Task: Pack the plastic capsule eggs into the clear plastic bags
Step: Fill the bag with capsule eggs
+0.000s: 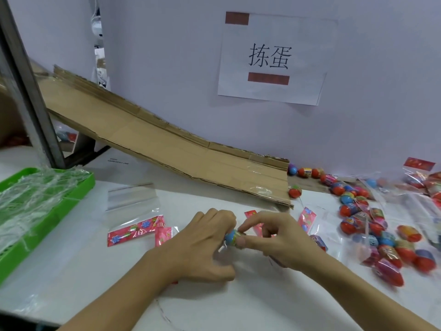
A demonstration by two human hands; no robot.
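Gleaming blue-topped capsule egg [231,237], foil-banded

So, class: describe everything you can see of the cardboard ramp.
The cardboard ramp is a long, flat brown sheet with creases and ragged edges, patched with clear tape. It slopes down from upper left to lower right along the white wall. Its low end rests on the table; small eggs lie beside it.

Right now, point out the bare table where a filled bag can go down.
Free: the white table in front of the green tray, left of the left hand; also the near edge between the forearms. Crowded: right of the right hand, capsule eggs and bags cover the table; an empty bag lies below the cardboard ramp.
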